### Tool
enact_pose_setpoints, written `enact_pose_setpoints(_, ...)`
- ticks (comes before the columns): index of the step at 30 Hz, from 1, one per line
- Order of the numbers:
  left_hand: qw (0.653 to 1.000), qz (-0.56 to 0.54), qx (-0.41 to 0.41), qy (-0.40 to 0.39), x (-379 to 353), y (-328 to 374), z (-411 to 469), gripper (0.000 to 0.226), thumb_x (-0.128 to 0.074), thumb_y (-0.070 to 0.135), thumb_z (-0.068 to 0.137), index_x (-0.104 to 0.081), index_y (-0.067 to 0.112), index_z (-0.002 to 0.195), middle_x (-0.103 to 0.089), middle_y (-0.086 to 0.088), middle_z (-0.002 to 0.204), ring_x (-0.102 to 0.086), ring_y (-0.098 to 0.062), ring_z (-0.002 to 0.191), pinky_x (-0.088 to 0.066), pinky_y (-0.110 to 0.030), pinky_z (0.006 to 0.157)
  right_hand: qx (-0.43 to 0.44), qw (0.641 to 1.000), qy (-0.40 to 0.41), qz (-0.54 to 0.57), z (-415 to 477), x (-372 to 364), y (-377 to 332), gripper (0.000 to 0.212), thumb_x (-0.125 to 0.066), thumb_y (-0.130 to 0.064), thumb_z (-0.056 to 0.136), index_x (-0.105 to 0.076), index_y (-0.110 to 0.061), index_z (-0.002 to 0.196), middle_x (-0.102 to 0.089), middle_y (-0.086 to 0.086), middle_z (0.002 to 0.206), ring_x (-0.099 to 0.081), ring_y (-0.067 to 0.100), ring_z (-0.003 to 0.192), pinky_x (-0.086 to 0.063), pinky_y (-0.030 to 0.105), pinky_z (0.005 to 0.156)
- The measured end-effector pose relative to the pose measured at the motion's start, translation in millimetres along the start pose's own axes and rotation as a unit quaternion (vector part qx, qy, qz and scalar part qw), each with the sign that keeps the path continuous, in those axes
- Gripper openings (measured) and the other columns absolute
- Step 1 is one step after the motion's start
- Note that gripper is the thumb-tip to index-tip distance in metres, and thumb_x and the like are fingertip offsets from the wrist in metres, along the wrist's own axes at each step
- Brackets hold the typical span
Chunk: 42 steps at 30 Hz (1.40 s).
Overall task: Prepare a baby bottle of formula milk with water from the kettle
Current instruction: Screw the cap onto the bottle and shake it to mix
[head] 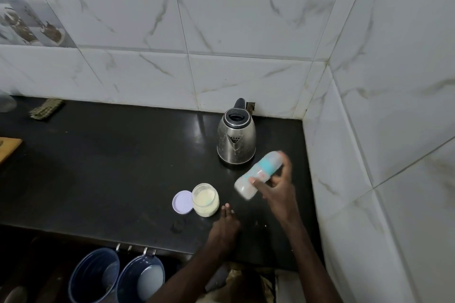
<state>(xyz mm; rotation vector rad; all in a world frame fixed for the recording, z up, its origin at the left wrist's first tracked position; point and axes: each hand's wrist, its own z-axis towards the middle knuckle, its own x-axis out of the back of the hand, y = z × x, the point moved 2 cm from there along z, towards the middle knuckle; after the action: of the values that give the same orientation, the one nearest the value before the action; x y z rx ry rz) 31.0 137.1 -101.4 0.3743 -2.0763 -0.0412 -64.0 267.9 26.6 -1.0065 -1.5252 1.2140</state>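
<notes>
My right hand (pixel 278 188) grips a baby bottle (pixel 256 174) with a turquoise band, held tilted above the black counter (pixel 110 167) and blurred by motion. The bottle holds pale contents. My left hand (pixel 225 224) rests flat on the counter, fingers together, holding nothing. Just left of it stands an open jar of pale yellow formula powder (pixel 205 200), with its lilac lid (pixel 182 202) lying beside it. A steel kettle (pixel 235 138) with a black lid stands behind the bottle, near the wall.
White marble-look tiled walls close the back and right side of the counter corner. A green scrub pad (pixel 45 109) lies at the back left and a wooden board edge (pixel 8 149) at far left. Two blue buckets (pixel 115 275) stand below the counter's front edge.
</notes>
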Motion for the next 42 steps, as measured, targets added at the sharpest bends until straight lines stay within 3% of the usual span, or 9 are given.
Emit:
enact_pose_setpoints(3,1.000,-0.001,-0.005,0.005,2.9,-1.8,-0.3,0.059,-0.034,0.006,0.109,-0.008,-0.002,0.162,-0.009,-0.032,0.167,-0.013,-0.045,0.156,-0.040,-0.057,0.115,-0.010,0.987,-0.134,-0.092,-5.0,-2.6,8.1,0.102,-0.095,-0.036,0.070,-0.030,-0.066,0.143,-0.075,-0.003,0.118,-0.077,0.007,0.093,-0.063,0.036,0.088)
enact_pose_setpoints(9,0.997,-0.062,0.042,-0.012,0.6,-5.3,-2.7,0.057,-0.031,-0.007,0.106,-0.007,-0.016,0.156,0.003,-0.038,0.165,-0.005,-0.048,0.156,-0.031,-0.059,0.121,-0.049,0.993,0.058,0.089,-7.1,-2.1,3.6,0.094,-0.091,-0.040,0.076,-0.032,-0.053,0.149,-0.076,0.013,0.109,-0.068,0.011,0.067,-0.052,0.025,0.053)
enact_pose_setpoints(14,1.000,-0.019,-0.005,0.010,-9.3,-7.7,1.7,0.060,-0.036,-0.002,0.105,-0.009,-0.012,0.157,-0.006,-0.039,0.164,-0.008,-0.050,0.155,-0.028,-0.056,0.123,-0.019,0.993,-0.107,-0.045,-14.9,-7.1,-9.1,0.100,-0.092,-0.032,0.076,-0.029,-0.056,0.150,-0.078,0.000,0.102,-0.075,0.015,0.069,-0.059,0.029,0.059)
enact_pose_setpoints(18,0.999,-0.006,-0.045,-0.004,-12.9,-9.7,-0.6,0.074,-0.050,-0.012,0.092,-0.008,-0.021,0.153,0.012,-0.042,0.158,-0.004,-0.056,0.153,-0.023,-0.058,0.125,-0.037,0.996,0.045,0.061,-10.8,3.2,-10.0,0.090,-0.088,-0.030,0.083,-0.032,-0.051,0.150,-0.079,0.005,0.099,-0.067,0.018,0.055,-0.053,0.030,0.053)
enact_pose_setpoints(21,0.996,-0.071,-0.027,-0.053,-20.2,-10.8,0.1,0.063,-0.030,-0.002,0.080,-0.040,-0.028,0.137,-0.018,-0.046,0.151,-0.041,-0.062,0.137,-0.050,-0.055,0.106,-0.047,0.990,0.085,0.103,-9.5,7.5,-7.0,0.089,-0.086,-0.027,0.086,-0.030,-0.046,0.153,-0.079,0.007,0.098,-0.066,0.017,0.056,-0.052,0.030,0.052)
enact_pose_setpoints(26,0.992,0.077,-0.087,-0.052,-18.5,-20.4,-5.6,0.105,-0.065,0.028,0.097,0.011,-0.019,0.152,0.018,-0.043,0.159,0.014,-0.057,0.151,0.002,-0.056,0.127,-0.036,0.996,-0.082,-0.003,-17.0,0.8,0.7,0.099,-0.090,-0.029,0.081,-0.026,-0.052,0.153,-0.078,0.005,0.105,-0.077,0.021,0.074,-0.059,0.030,0.061)
enact_pose_setpoints(32,0.997,0.027,-0.050,-0.061,-21.5,-14.6,-9.4,0.118,-0.063,0.056,0.094,0.016,-0.005,0.158,0.028,-0.028,0.163,0.022,-0.042,0.154,0.000,-0.049,0.129,-0.047,0.986,0.067,0.145,-19.7,-1.6,-9.8,0.091,-0.086,-0.027,0.086,-0.029,-0.045,0.154,-0.074,0.007,0.112,-0.076,0.021,0.074,-0.059,0.033,0.061)
enact_pose_setpoints(37,0.995,0.019,-0.036,-0.094,-11.4,-10.6,-11.1,0.110,-0.061,0.052,0.097,0.010,-0.001,0.161,0.014,-0.026,0.168,0.013,-0.041,0.157,0.004,-0.048,0.127,-0.041,0.994,-0.098,0.040,-34.7,-22.1,-9.0,0.095,-0.091,-0.024,0.080,-0.032,-0.057,0.147,-0.076,0.008,0.110,-0.078,0.018,0.080,-0.060,0.029,0.060)
enact_pose_setpoints(42,0.998,0.020,-0.030,-0.058,-19.4,-11.8,-10.2,0.117,-0.061,0.058,0.093,0.014,-0.003,0.159,0.024,-0.027,0.166,0.020,-0.041,0.155,0.001,-0.049,0.127,-0.022,0.995,0.000,0.094,-28.5,-17.3,-24.4,0.094,-0.087,-0.023,0.085,-0.028,-0.049,0.154,-0.075,-0.001,0.113,-0.079,0.020,0.087,-0.061,0.030,0.063)
